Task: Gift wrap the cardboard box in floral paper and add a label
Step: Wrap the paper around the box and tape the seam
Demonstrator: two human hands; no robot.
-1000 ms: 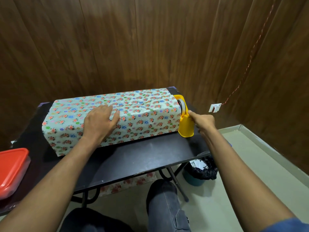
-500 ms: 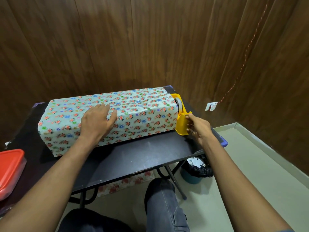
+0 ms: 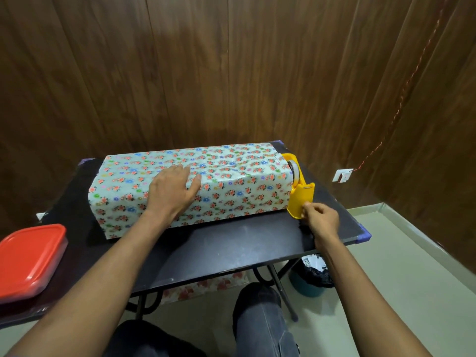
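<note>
The room is evenly and fairly brightly lit from above, with soft sheen on the wooden wall panels [image 3: 231, 73] and a dull glare patch on the black table [image 3: 244, 243]. Soft shadows lie under the forearms and along the wrapped box [image 3: 231, 181]. The wide lens bows the wall lines outward at the edges; focus is sharp, slightly softer at the corners.

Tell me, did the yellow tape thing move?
Yes. The yellow tape dispenser came down onto the table, beside the wrapped box's right end.
</note>
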